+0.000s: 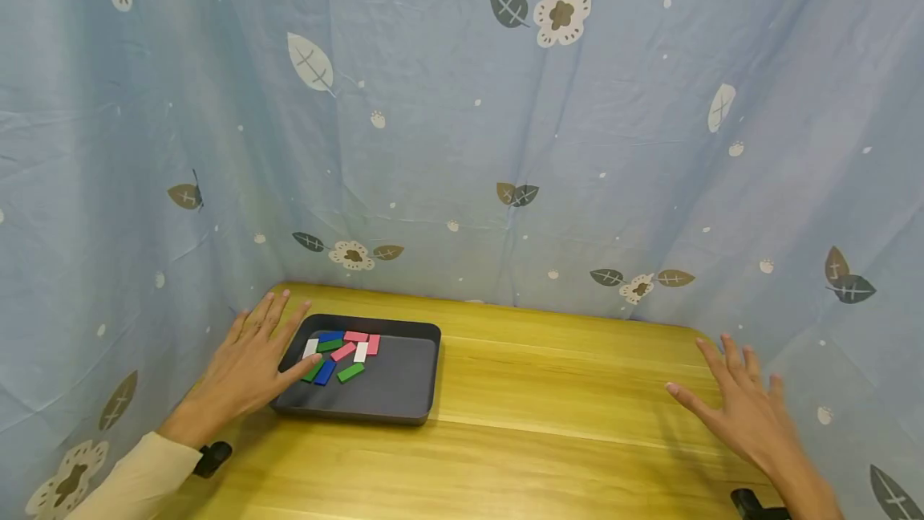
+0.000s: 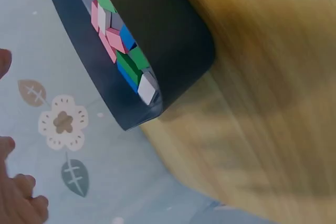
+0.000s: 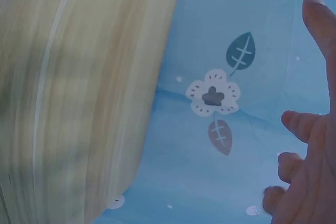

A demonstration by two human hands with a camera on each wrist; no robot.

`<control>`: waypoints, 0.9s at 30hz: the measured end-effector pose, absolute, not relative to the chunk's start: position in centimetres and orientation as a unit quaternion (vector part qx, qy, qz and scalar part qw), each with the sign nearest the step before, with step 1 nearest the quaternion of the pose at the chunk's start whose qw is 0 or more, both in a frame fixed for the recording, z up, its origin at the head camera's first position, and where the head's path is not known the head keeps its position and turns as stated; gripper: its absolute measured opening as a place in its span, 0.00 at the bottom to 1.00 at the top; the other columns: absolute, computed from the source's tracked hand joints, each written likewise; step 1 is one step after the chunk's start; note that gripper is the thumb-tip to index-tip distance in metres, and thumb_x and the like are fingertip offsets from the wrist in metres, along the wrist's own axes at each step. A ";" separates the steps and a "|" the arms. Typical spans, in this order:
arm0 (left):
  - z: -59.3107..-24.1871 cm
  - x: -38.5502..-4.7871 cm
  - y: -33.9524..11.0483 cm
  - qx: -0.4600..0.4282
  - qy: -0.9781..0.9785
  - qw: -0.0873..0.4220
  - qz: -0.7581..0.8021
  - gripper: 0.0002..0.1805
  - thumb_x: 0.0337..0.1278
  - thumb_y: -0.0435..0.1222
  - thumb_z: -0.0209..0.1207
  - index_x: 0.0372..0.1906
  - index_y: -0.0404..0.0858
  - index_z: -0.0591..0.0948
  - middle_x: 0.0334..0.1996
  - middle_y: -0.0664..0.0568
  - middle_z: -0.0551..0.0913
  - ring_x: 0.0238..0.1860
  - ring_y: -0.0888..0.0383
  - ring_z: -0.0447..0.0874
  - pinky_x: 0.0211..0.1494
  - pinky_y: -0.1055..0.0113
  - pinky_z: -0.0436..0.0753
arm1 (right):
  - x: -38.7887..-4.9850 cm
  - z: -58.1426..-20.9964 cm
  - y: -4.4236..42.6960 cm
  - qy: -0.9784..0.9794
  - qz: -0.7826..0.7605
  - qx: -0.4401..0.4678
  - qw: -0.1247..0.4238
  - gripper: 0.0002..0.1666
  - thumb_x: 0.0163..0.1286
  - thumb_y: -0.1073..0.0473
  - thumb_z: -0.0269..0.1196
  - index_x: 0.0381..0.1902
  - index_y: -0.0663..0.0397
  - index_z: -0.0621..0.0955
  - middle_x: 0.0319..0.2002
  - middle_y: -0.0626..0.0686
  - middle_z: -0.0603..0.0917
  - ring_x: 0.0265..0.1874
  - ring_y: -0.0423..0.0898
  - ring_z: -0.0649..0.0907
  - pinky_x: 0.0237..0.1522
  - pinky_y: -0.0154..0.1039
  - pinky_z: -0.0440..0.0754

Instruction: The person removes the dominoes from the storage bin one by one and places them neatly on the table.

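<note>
A dark grey tray (image 1: 400,379) lies on the left part of the table, with several small flat blocks in its left half: green (image 1: 351,373), blue (image 1: 326,372), pink (image 1: 343,352) and white (image 1: 361,352). My left hand (image 1: 249,359) is over the tray's left edge, fingers spread and holding nothing; its thumb hides part of the blocks. In the left wrist view, the tray's outer wall (image 2: 173,40) stands apart from the fingers. Far from the tray, my right hand (image 1: 747,404) hovers at the table's right side, fingers spread, with nothing in it.
The yellow wood-grain table (image 1: 549,416) extends between the tray and the right hand. A blue curtain (image 1: 433,143) printed with flowers and leaves hangs around the back and both sides. Each wrist wears a black strap device (image 1: 212,460).
</note>
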State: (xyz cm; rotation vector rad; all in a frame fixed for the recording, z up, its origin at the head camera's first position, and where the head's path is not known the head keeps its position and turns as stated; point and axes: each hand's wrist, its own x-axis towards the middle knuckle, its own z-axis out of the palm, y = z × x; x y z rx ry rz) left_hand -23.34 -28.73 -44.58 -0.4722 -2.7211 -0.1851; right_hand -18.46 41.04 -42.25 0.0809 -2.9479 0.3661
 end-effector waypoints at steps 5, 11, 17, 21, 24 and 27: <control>-44.7 -24.0 -29.1 -0.155 -0.962 0.169 -0.147 0.45 0.71 0.60 0.57 0.82 0.41 0.59 0.76 0.31 0.60 0.73 0.29 0.60 0.69 0.27 0.57 | -18.4 -42.1 40.6 -0.989 0.139 0.015 0.049 0.58 0.75 0.28 0.54 0.84 0.57 0.47 0.76 0.79 0.50 0.65 0.87 0.59 0.53 0.85 0.58; -45.8 -24.9 -30.5 -0.130 -0.934 0.166 -0.289 0.34 0.72 0.50 0.62 0.73 0.35 0.71 0.67 0.33 0.73 0.63 0.32 0.73 0.59 0.31 0.73 | -18.5 -42.5 39.7 -0.986 0.157 0.019 0.051 0.52 0.75 0.29 0.56 0.79 0.62 0.61 0.68 0.77 0.69 0.54 0.79 0.77 0.38 0.71 0.77; -47.2 -25.2 -32.1 -0.098 -0.911 0.148 -0.372 0.31 0.72 0.48 0.63 0.72 0.37 0.74 0.65 0.37 0.76 0.58 0.39 0.77 0.53 0.41 0.78 | -18.9 -43.7 38.4 -0.973 0.210 0.035 0.089 0.44 0.75 0.33 0.59 0.73 0.61 0.71 0.57 0.70 0.82 0.47 0.67 0.85 0.39 0.61 0.83; -47.9 -25.3 -33.0 -0.086 -0.901 0.110 -0.412 0.33 0.72 0.50 0.62 0.73 0.38 0.72 0.66 0.37 0.75 0.59 0.38 0.76 0.52 0.49 0.80 | -19.2 -44.7 37.5 -0.964 0.250 0.031 0.090 0.41 0.75 0.34 0.60 0.72 0.57 0.74 0.54 0.65 0.85 0.43 0.60 0.87 0.38 0.55 0.85; -48.4 -25.6 -33.5 -0.087 -0.887 0.085 -0.445 0.34 0.72 0.49 0.63 0.74 0.37 0.71 0.67 0.37 0.74 0.60 0.38 0.76 0.48 0.60 0.83 | -19.5 -45.4 36.7 -0.960 0.265 0.029 0.089 0.40 0.75 0.34 0.60 0.71 0.56 0.75 0.52 0.60 0.86 0.42 0.55 0.87 0.38 0.52 0.85; -48.8 -25.9 -33.8 -0.094 -0.868 0.070 -0.482 0.34 0.72 0.47 0.63 0.75 0.36 0.70 0.67 0.36 0.73 0.59 0.46 0.77 0.47 0.68 0.83 | -19.8 -46.1 35.9 -0.956 0.279 0.033 0.091 0.37 0.75 0.36 0.61 0.70 0.54 0.76 0.50 0.57 0.87 0.42 0.52 0.87 0.39 0.49 0.85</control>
